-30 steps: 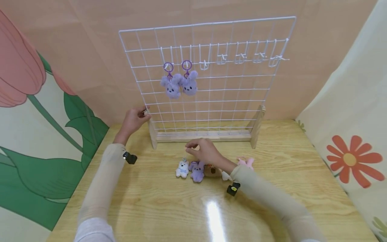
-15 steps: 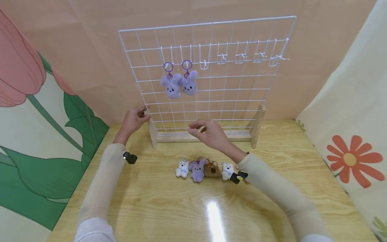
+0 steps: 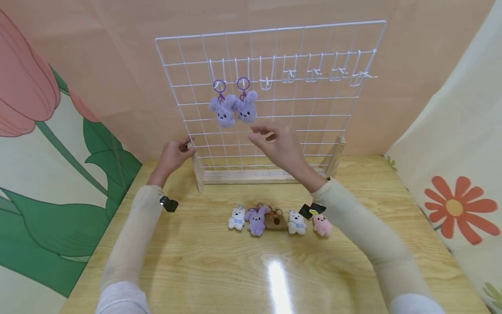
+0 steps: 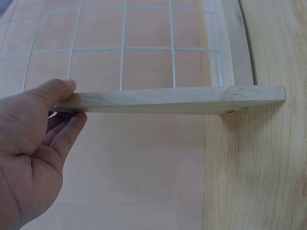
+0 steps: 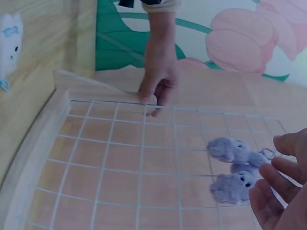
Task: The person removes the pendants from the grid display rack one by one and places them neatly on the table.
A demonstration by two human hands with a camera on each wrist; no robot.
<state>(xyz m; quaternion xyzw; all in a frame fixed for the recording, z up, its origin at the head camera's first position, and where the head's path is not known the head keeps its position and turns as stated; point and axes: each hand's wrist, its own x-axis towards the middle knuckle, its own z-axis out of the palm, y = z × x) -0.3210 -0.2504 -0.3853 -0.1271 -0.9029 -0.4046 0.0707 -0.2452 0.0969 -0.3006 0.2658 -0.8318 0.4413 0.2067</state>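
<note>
My left hand (image 3: 172, 157) pinches the top of the rack's left wooden upright (image 4: 168, 98) between thumb and fingers. My right hand (image 3: 283, 146) is raised in front of the white wire grid rack (image 3: 270, 130), thumb and fingers loosely curved and apart with nothing between them. Just above and left of its fingertips, two purple plush rabbit keychains hang by purple rings on the two leftmost hooks: one rabbit (image 3: 225, 114) at the left, the other rabbit (image 3: 246, 110) beside it. In the right wrist view the purple plushes (image 5: 229, 188) appear next to my right fingers.
Several white hooks (image 3: 289, 76) without keychains line the grid to the right. On the wooden table (image 3: 204, 270) lie a white plush (image 3: 237, 219), a purple plush (image 3: 256, 221), a brown plush (image 3: 276, 221), another white plush (image 3: 296, 223) and a pink plush (image 3: 322, 225).
My right hand has risen from low over the row of plushes to just below the hanging rabbits, uncovering the plushes on the right. The left hand stays on the upright.
</note>
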